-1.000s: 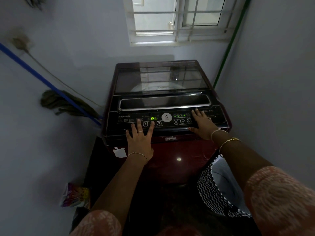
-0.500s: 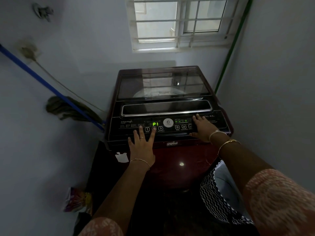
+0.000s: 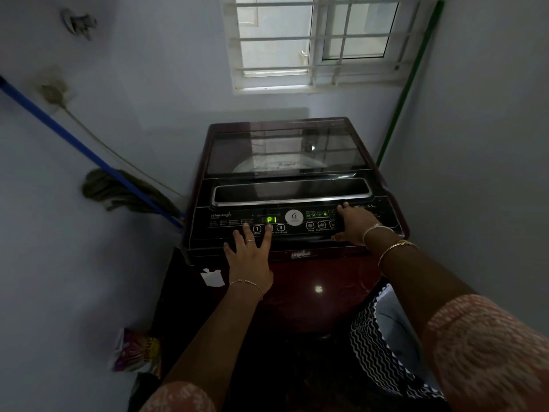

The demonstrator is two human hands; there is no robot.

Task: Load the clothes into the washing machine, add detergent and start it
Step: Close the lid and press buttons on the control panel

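A dark red top-loading washing machine [image 3: 297, 281] stands against the back wall with its glass lid [image 3: 285, 150] closed. Its black control panel [image 3: 217, 224] shows a green "P1" on the display [image 3: 271, 219]. My left hand [image 3: 249, 257] lies flat on the panel's front edge, fingers spread, with the index fingertip on the middle numbered button. My right hand [image 3: 353, 224] rests on the right side of the panel with straight fingers over the buttons there. No clothes are visible through the lid.
A blue-handled mop [image 3: 118, 191] leans on the left wall beside the machine. A colourful packet [image 3: 136, 349] lies on the floor at the lower left. A zigzag-patterned basket [image 3: 377, 352] stands at the right front. A green pole [image 3: 407, 93] leans in the right corner under the barred window [image 3: 315, 40].
The view has tilted, so the machine sits lower in frame. Both hands stay on the panel; my right hand has slid slightly rightward. The display still reads P1.
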